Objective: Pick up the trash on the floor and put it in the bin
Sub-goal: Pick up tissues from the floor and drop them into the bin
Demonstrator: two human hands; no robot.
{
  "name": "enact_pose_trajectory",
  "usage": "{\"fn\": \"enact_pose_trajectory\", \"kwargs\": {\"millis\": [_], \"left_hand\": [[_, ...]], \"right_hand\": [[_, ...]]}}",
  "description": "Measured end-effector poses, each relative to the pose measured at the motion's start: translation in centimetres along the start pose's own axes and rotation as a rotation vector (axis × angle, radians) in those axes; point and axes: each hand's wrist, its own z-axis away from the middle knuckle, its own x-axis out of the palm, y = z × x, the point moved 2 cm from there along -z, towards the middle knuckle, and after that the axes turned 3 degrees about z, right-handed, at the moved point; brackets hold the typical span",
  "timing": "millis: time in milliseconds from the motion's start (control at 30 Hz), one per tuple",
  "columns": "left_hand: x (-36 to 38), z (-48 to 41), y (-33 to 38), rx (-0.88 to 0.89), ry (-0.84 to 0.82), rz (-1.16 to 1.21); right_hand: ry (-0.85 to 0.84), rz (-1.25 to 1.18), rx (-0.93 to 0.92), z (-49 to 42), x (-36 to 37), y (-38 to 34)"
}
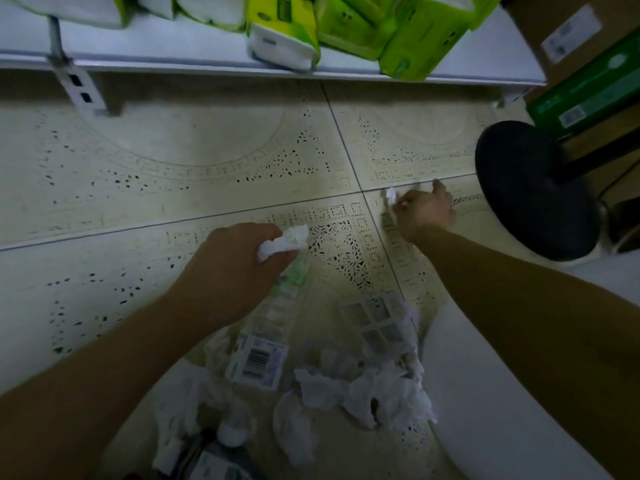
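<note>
**While the left hand is full, the right pinches one more scrap**

With a crumpled white tissue and a clear plastic bottle already clamped together in the left hand, the person reaches the right hand out to a small scrap of white paper on the tiled floor. That scrap lies just left of the black round stand base, right at a grout line, and the fingers are closed narrowly on it; whether it has left the floor cannot be told through the blur.

To do this step well, the pinch should gather the whole scrap, not a corner, since thin paper tears. The left hand's load looks awkward: the bottle hangs by its neck under the tissue, so the squeeze must hold while the body leans toward the stand base.

More crumpled tissues and a flattened white carton lie well to the near side of the stand base, beneath the arms. No bin can be identified for certain; a pale curved rim on the near side may be one.
</note>
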Motion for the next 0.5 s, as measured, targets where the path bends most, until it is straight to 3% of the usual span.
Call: {"fn": "enact_pose_trajectory", "kwargs": {"millis": [67, 167, 367, 500], "left_hand": [[-0.1, 0.0, 0.2, 0.027, 0.025, 0.001], [0.1, -0.1, 0.7, 0.064, 0.013, 0.017], [0.4, 1.6, 1.1, 0.049, -0.039, 0.04], [0.9, 3.2, 2.7, 0.066, -0.159, 0.008]], "right_hand": [[-0.095, -0.046, 0.018, -0.8, 0.3, 0.6], [-0.297, -0.416, 0.06, -0.5, 0.4, 0.9], [-0.2, -0.233, -0.067, 7.0, 0.7, -2.3], [-0.331, -0.288, -0.106, 13.7, 0.4, -3.2]]}}
